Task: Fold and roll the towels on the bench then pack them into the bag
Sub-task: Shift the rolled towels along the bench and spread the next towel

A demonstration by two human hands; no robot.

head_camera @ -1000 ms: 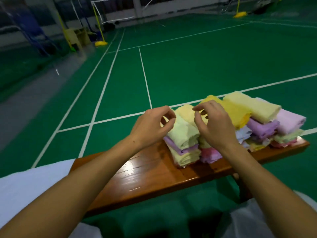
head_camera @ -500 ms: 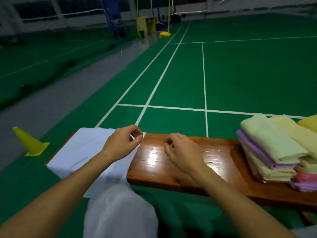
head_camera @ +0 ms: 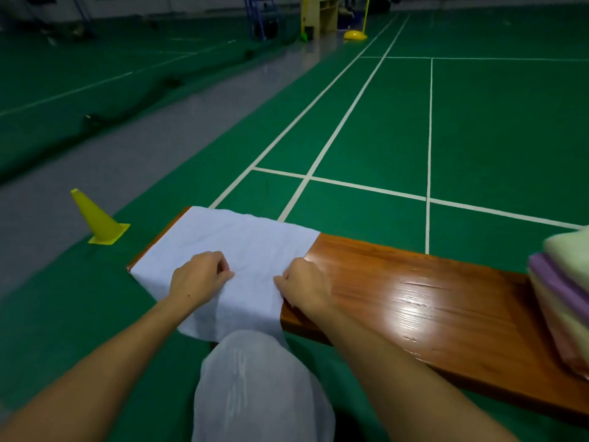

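White towel (head_camera: 236, 240) spread flat over left end of table (head_camera: 414, 301), near edge hanging off. Left hand (head_camera: 199, 279) and right hand (head_camera: 306, 287) on it, fingers curled, pinching cloth. Stacked folded towels (head_camera: 564, 298) at right end. Yellow cone (head_camera: 95, 218) on floor beyond; knee (head_camera: 255, 378) below.

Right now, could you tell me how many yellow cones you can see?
1. The cone stands upright on the floor, left of the bench. Others may lie outside the picture.
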